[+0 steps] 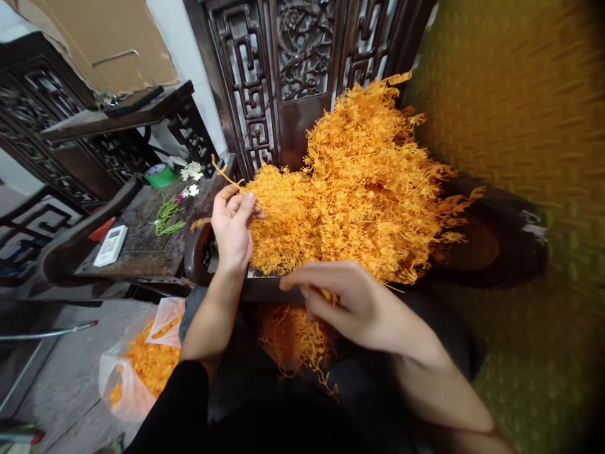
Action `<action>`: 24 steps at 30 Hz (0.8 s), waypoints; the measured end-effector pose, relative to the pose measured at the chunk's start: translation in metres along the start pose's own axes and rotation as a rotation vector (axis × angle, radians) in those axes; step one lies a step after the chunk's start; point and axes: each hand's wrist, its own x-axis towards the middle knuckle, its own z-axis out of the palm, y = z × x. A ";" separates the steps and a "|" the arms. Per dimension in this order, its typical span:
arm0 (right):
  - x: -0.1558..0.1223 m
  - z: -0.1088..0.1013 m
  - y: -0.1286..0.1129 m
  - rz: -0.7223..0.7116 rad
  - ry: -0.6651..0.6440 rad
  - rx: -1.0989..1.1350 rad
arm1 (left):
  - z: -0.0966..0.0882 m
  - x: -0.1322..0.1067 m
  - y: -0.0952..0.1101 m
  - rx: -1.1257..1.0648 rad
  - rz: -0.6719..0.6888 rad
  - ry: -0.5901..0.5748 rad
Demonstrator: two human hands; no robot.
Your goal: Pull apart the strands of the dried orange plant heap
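A big heap of orange plastic sprigs (363, 183) lies piled on the seat of a dark carved wooden chair (283, 69). My left hand (231, 227) reaches into the heap's left edge, its fingers pinched on an orange sprig (224, 173) that sticks up to the left. My right hand (350, 302) is at the seat's front edge, fingers closed on a small orange piece (327, 294). More orange sprigs (293, 340) rest on my dark-clothed lap below it.
A dark side table (142, 239) to the left carries a white remote (110, 245), green stems (166, 217), white flowers (191, 170) and a green tape roll (159, 174). A plastic bag of orange bits (142, 366) sits on the floor. A yellow-green cushion (520, 126) fills the right.
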 end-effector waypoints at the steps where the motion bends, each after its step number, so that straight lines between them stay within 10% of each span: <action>1: 0.004 -0.001 0.004 0.012 0.025 0.033 | 0.002 -0.003 0.003 0.002 -0.008 -0.035; 11: 0.032 0.014 0.050 0.365 0.231 0.593 | 0.014 -0.032 0.035 -0.087 -0.218 -0.315; 19: 0.046 0.015 0.061 0.322 0.604 0.856 | 0.001 -0.035 0.051 0.382 -0.009 -1.056; 24: 0.043 0.003 0.062 0.301 0.701 0.868 | -0.019 -0.004 0.062 0.430 -0.150 -1.395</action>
